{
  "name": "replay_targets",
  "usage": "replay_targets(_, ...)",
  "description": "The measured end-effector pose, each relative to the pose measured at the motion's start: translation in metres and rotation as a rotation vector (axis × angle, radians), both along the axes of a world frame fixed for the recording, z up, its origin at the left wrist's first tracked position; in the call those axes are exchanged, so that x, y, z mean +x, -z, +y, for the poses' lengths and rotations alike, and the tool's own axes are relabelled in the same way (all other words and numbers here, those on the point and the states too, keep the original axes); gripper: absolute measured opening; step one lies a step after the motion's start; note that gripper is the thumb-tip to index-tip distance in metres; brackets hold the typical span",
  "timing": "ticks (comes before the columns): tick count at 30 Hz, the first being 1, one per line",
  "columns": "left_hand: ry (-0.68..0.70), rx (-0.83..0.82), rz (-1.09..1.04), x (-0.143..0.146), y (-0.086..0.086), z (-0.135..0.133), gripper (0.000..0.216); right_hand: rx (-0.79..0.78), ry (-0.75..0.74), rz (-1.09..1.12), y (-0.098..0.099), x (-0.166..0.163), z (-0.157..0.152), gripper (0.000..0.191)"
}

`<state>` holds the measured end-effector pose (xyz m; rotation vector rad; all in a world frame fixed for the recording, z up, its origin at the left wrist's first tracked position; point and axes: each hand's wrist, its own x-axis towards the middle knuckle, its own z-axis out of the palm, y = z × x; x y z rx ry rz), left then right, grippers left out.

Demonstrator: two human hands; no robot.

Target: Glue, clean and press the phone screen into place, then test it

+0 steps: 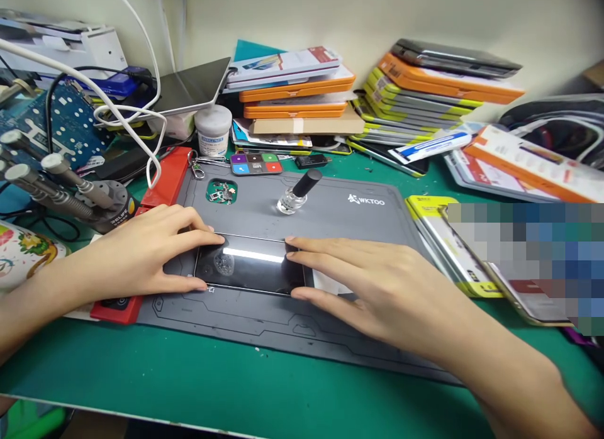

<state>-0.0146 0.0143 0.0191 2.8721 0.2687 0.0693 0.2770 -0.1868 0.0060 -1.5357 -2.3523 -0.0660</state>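
Observation:
A black smartphone [255, 266] lies face up and lengthwise on a grey work mat [302, 319], a bright strip of light reflected in its dark glass. My left hand [155, 250] grips its left end, index fingertip on the far edge and thumb on the near edge. At the other end, my right hand [363, 278] holds it the same way, with the thumb at the near corner and fingertips at the far one. A white piece [330, 282] shows partly under my right hand. Behind the phone stands a small clear glass bottle [291, 201] with a tilted black cap.
Small metal parts sit in a recess [221, 192] of the mat. A white paste tub [213, 132] and a colored block [256, 163] stand behind. Stacked boxes [297, 93] line the wall. Yellow packages [453, 250] lie right; a screwdriver stand [94, 194] and white cables are left.

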Motion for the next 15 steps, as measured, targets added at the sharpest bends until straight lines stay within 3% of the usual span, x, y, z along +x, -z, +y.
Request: replay_targets(15,-0.003,0.027,0.037,0.0008,0.0021,0.0003,0.06,-0.047,0.001,0.07,0.0038,0.0071,0.0033,0.027)
